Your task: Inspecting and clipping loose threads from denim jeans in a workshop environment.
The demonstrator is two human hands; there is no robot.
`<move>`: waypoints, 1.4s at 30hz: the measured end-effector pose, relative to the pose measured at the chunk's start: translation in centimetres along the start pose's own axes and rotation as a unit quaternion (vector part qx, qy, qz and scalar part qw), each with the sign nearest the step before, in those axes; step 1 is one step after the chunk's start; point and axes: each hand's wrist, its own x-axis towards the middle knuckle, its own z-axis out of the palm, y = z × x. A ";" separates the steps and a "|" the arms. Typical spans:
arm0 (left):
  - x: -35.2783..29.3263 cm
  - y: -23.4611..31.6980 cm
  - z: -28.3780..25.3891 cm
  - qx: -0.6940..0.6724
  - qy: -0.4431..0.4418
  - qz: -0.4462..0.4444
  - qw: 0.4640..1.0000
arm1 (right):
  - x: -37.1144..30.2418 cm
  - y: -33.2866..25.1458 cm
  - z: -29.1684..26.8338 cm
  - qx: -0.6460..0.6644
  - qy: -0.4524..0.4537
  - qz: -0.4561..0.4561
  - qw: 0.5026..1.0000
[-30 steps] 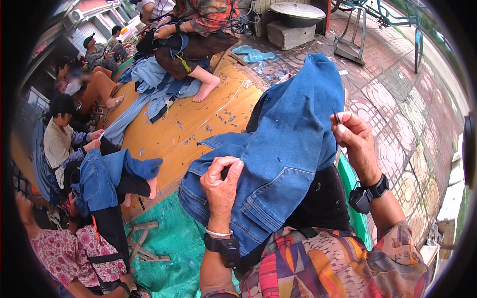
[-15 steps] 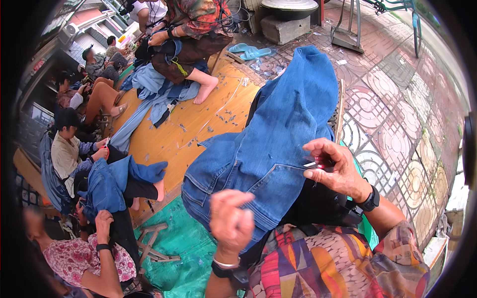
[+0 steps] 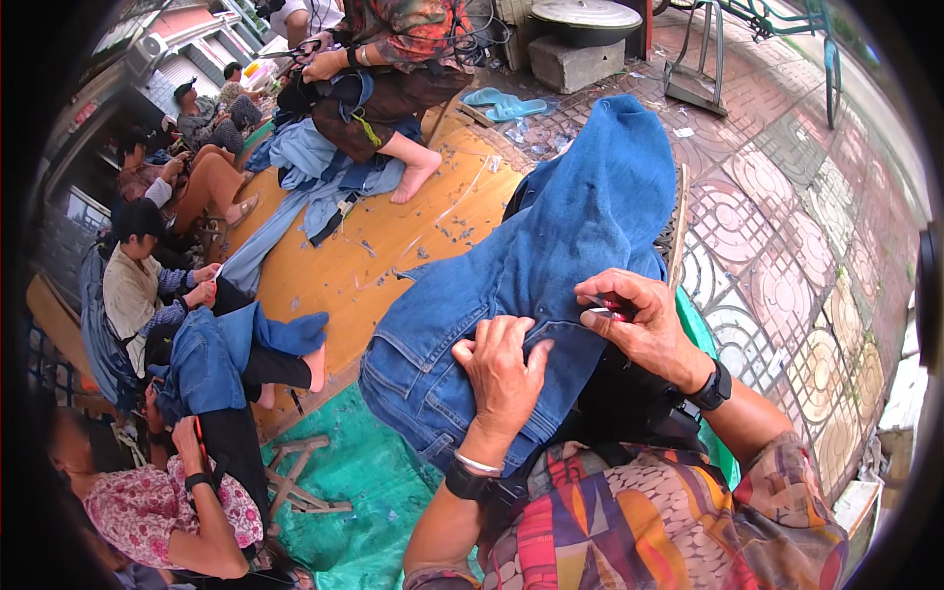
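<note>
1. A pair of blue jeans (image 3: 442, 315) lies across the person's lap, over dark trousers (image 3: 619, 393), with the pocket end at the lower left and the other end rising toward the upper right.
2. The left hand (image 3: 500, 379) rests on the denim, palm down, fingers bent and thumb set apart from them; the view does not settle whether a fold is pinched beneath.
3. The right hand (image 3: 649, 329) is beside it, thumb and fingers closed around a small red and silver tool (image 3: 605, 314), whose end points left over the cloth.
4. A silver bangle (image 3: 479, 463) and a black band circle the left wrist; a black watch (image 3: 713, 386) is on the right.
5. Left of the jeans, a green sheet (image 3: 344, 531) borders a yellow-brown board (image 3: 442, 216) scattered with dark scraps.
6. A co-worker in a cream vest (image 3: 131, 295) sits farther left with other blue denim (image 3: 206, 359) on the lap; nearer, another wears a pink floral top (image 3: 147, 516).
7. Beyond the board lie light blue slippers (image 3: 504, 104), near a lidded black pan (image 3: 587, 22) on a concrete block (image 3: 577, 65).
</note>
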 end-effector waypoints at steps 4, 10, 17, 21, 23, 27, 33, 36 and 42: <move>0.8 -0.6 -0.6 -0.153 0.001 -0.019 0.988 | 0.0 -0.4 -0.1 -0.045 -0.019 -0.063 0.997; 0.6 -1.4 -1.7 -0.352 -0.034 -0.072 0.932 | 0.4 -0.3 2.3 -0.092 -0.067 -0.157 0.981; 0.4 -1.9 -1.9 -0.395 -0.073 -0.066 0.913 | 1.7 0.8 2.9 -0.121 -0.099 -0.157 0.975; 0.3 -1.9 -2.0 -0.427 -0.104 -0.143 0.887 | 2.5 1.0 1.9 0.187 -0.024 0.025 0.982; 0.4 -2.0 -2.1 -0.447 -0.106 -0.164 0.873 | 2.8 0.1 0.2 0.292 -0.015 0.068 0.954; 0.6 -1.9 -2.2 -0.480 -0.115 -0.192 0.848 | 1.6 -1.2 -0.9 0.109 -0.016 0.005 0.994; 0.8 -1.6 -1.9 -0.482 -0.114 -0.204 0.844 | 0.6 -1.1 -1.3 -0.185 -0.094 -0.166 0.964; 1.0 -1.2 -1.8 -0.489 -0.099 -0.204 0.842 | 0.8 -0.4 -0.6 -0.229 -0.069 -0.203 0.950; 1.1 -1.0 -2.1 -0.503 -0.109 -0.218 0.829 | 0.9 0.1 0.6 -0.262 -0.053 -0.231 0.935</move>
